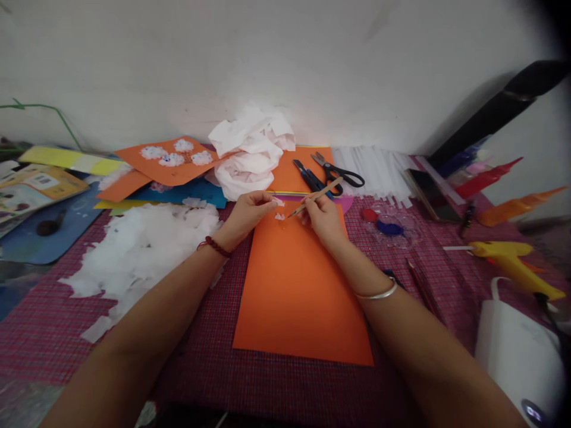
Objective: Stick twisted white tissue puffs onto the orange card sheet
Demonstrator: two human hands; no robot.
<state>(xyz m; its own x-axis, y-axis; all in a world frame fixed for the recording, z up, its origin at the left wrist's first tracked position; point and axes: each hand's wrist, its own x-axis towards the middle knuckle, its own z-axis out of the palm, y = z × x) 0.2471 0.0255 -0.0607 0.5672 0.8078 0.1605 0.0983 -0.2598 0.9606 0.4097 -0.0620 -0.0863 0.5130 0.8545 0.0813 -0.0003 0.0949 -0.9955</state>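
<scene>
An orange sheet of paper (303, 291) lies lengthwise before me on a checked cloth. Near its top edge, my left hand (253, 209) pinches a small white tissue piece (279, 202) between thumb and fingertips. My right hand (322, 217) grips a thin wooden stick, perhaps a pencil or brush (319, 193), its tip pointing down-left at the sheet. Between the hands, a little white tissue bit (279, 217) sits on the orange paper, close to the stick's tip. A large heap of white tissue pieces (147, 249) spreads beside my left forearm.
Crumpled white tissue (254, 148), black scissors (334, 172) and a cutter (312, 180) lie behind the sheet. An orange card with white flowers (173, 169) rests back left. To the right are a paint palette (390, 226), phone (432, 193) and yellow glue gun (513, 258).
</scene>
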